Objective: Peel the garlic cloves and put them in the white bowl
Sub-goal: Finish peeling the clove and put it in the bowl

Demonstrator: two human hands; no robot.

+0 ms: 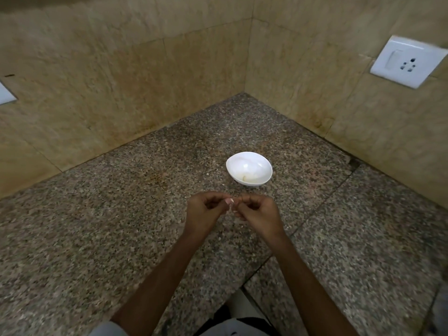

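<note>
Head view: the left hand [206,212] and right hand [260,212] meet above the speckled desk [116,229], fingers curled, both pinching a small garlic clove [229,202] between them; the white bowl [260,163] stands just beyond the hands, with a pale piece [246,177] inside.

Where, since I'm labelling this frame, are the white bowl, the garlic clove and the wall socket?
white bowl [260,166], head view, bare inner wall.
garlic clove [229,202], head view, its pale visible tip.
wall socket [407,61], head view, middle of its white plate.
</note>
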